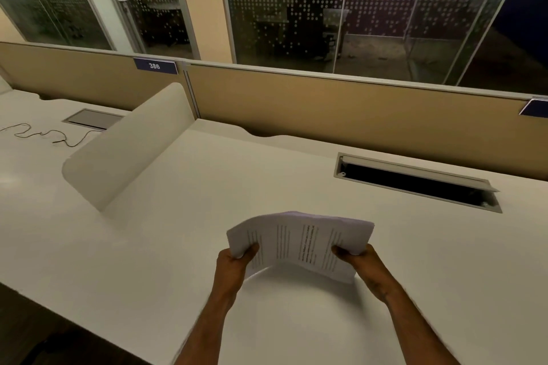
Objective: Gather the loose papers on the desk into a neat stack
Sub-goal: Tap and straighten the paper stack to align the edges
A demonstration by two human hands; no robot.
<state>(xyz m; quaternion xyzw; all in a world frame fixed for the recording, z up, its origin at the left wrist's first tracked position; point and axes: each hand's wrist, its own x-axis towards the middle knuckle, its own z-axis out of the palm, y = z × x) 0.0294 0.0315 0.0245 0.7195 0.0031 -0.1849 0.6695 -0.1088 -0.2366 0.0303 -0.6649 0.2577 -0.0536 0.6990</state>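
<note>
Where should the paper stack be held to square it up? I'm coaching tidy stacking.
Hold the paper stack by its two short side edges, coming in from each side as the left hand and right hand do now: its middle bows upward, so side grips let you tap it flat.

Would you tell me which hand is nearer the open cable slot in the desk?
Right. The right hand grips the papers' right edge, just below the cable slot; the left hand grips the opposite edge, farther away.

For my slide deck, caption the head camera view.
Both hands, left hand and right hand, hold gathered papers above a white desk.
</note>
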